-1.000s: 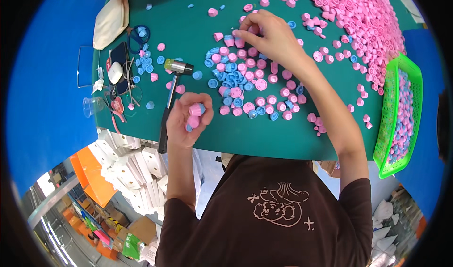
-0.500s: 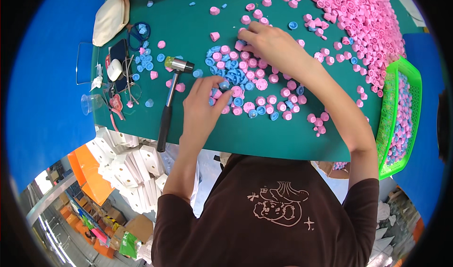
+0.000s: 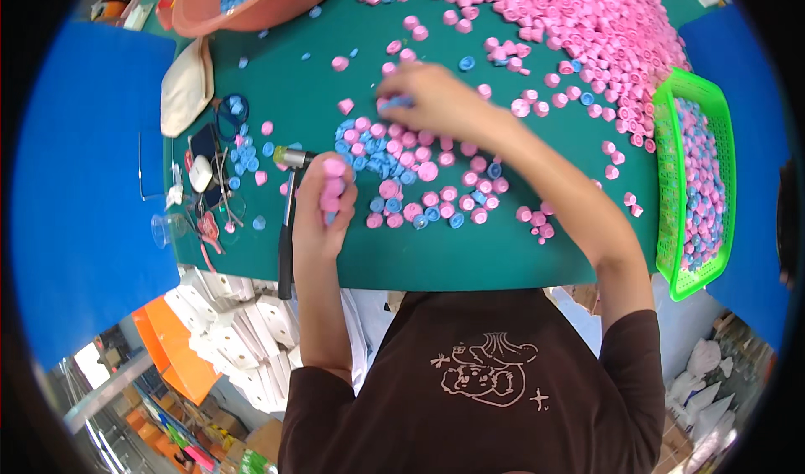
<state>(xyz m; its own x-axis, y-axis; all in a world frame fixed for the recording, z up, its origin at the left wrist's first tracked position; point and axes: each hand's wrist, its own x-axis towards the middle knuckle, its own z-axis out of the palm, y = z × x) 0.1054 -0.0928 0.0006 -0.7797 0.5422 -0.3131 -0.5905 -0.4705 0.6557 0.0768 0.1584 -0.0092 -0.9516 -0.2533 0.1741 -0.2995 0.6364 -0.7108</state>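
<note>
My left hand (image 3: 322,210) is closed around several small pink cup-shaped pieces (image 3: 334,187), with a bit of blue showing below them. It is raised beside the hammer (image 3: 288,239), which has a black handle and a yellow-and-black head. Farther out, my right hand (image 3: 432,101), slightly blurred, has its fingers bent round a small blue piece (image 3: 396,103); some pink shows beside it. Between and below the hands lies a loose cluster of pink pieces (image 3: 427,171) and blue pieces (image 3: 381,160) on the green table (image 3: 495,260).
A large heap of pink pieces (image 3: 579,30) covers the far right. A green basket (image 3: 668,181) of mixed pieces stands at the right edge; a salmon-coloured basin (image 3: 285,9) with blue pieces, far left. Along the left are a cloth pouch (image 3: 186,88), phone (image 3: 203,141) and scissors (image 3: 232,115).
My left hand has lifted from the cluster, moved left and now holds pink pieces. My right hand has shifted left, with blue at its fingers. The view has shifted, bringing the basin in.
</note>
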